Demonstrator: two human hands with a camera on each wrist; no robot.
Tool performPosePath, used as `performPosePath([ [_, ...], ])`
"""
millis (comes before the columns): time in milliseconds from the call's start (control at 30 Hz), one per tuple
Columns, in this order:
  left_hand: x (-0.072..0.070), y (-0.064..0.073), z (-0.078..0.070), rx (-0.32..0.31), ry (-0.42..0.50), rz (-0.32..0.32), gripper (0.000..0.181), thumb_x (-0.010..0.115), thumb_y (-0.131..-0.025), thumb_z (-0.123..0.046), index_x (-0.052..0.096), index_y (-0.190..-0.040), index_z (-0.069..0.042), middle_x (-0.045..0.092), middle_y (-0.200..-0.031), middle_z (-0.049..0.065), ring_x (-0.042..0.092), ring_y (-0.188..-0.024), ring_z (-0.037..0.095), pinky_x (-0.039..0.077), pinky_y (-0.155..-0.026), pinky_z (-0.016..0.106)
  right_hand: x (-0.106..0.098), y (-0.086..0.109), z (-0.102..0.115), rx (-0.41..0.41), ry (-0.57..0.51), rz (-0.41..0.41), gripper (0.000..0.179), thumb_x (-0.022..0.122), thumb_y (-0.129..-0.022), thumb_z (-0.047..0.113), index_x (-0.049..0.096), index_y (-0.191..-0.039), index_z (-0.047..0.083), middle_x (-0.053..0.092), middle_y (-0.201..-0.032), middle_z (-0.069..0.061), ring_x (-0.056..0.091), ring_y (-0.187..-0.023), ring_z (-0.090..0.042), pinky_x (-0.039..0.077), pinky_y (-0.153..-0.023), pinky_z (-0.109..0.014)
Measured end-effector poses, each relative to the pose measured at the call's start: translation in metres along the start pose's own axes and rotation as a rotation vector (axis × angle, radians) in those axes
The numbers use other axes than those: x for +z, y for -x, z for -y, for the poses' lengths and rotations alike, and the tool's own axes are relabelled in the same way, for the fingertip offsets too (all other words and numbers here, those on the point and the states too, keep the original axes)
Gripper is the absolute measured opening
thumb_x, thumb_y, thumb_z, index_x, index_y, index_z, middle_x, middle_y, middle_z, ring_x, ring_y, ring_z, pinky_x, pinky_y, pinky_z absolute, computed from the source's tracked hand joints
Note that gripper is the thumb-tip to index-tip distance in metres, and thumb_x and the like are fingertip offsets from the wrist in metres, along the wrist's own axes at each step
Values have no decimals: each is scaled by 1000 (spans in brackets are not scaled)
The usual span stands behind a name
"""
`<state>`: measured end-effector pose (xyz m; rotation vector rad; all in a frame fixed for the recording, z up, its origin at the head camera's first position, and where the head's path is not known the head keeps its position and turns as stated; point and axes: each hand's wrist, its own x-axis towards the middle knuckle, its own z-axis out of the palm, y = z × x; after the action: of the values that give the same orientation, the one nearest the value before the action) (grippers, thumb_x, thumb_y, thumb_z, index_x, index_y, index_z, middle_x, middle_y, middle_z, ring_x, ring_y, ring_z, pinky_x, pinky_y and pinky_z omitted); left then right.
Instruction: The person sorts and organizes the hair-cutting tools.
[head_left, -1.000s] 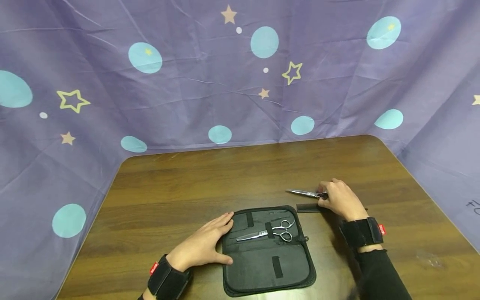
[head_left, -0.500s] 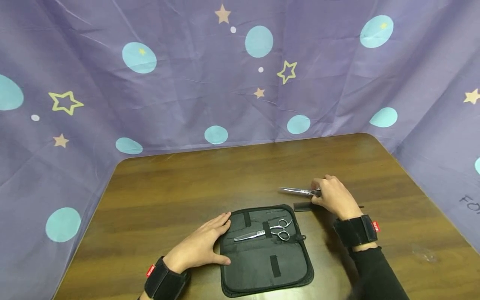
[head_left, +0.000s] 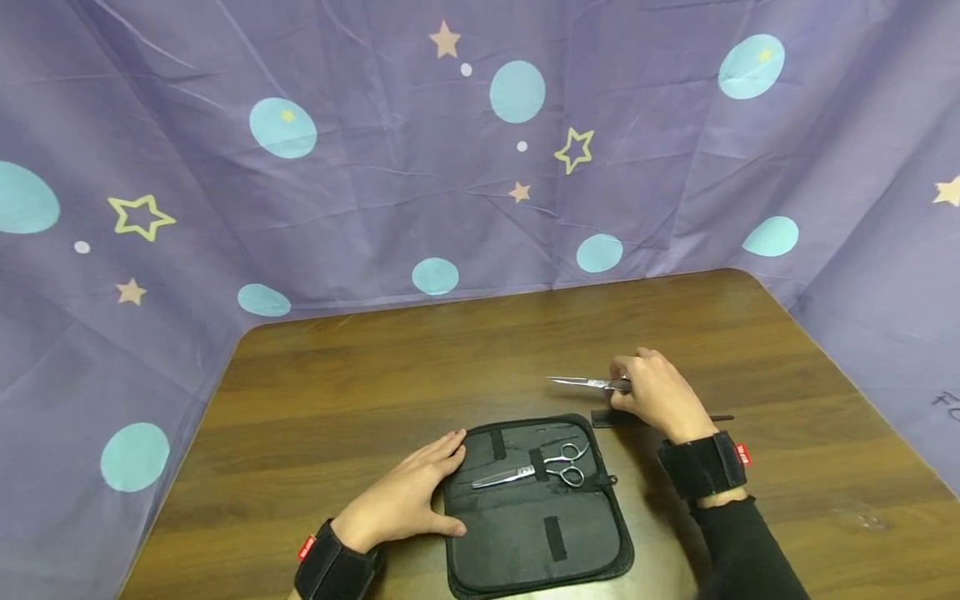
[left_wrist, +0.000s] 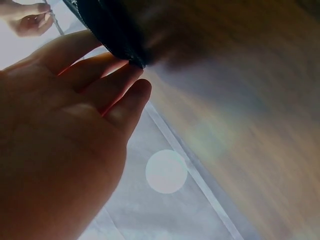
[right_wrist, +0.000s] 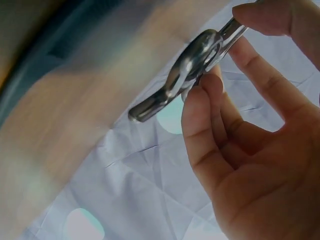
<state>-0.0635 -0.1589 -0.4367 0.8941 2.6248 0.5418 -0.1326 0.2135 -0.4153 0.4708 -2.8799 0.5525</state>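
A pair of scissors (head_left: 581, 382) is held by its handle in my right hand (head_left: 660, 396), blades pointing left above the table. The right wrist view shows the scissors' metal finger loops (right_wrist: 200, 57) between thumb and curled fingers. My left hand (head_left: 405, 500) rests spread at the left edge of an opened black zip case (head_left: 510, 533), thumb and fingertips on its rim. Inside the case, a second pair of scissors with toothed-looking blades (head_left: 504, 477) lies under an elastic strap. In the left wrist view, the left fingers (left_wrist: 112, 80) touch the case's edge (left_wrist: 117, 40).
A black comb (head_left: 611, 418) with a thin tail lies right of the case, partly hidden under my right hand. A small clear plastic piece (head_left: 870, 521) is on the wooden table (head_left: 360, 367) at the right. A purple patterned curtain (head_left: 375, 167) hangs behind the table.
My right hand has moved left with the scissors, toward the space above the case. The left hand stays at the case's edge.
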Motion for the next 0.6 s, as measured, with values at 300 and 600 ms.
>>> performPosePath([
  [300, 0, -2, -2, 5, 20, 0, 98, 86, -74, -40, 41, -146, 7, 26, -162, 16, 23, -150, 35, 28, -117, 55, -2, -6, 24, -38, -37, -31, 14, 72, -70, 5, 69, -84, 6, 60, -76, -8, 51, -72, -23, 43, -62, -35],
  [600, 0, -3, -3, -13, 27, -5, 99, 87, -73, -40, 41, -146, 8, 26, -162, 18, 23, -150, 35, 29, -116, 56, 3, -12, 48, -70, -67, -46, 16, 73, -69, 5, 70, -84, 7, 60, -78, -6, 51, -72, -21, 45, -64, -36],
])
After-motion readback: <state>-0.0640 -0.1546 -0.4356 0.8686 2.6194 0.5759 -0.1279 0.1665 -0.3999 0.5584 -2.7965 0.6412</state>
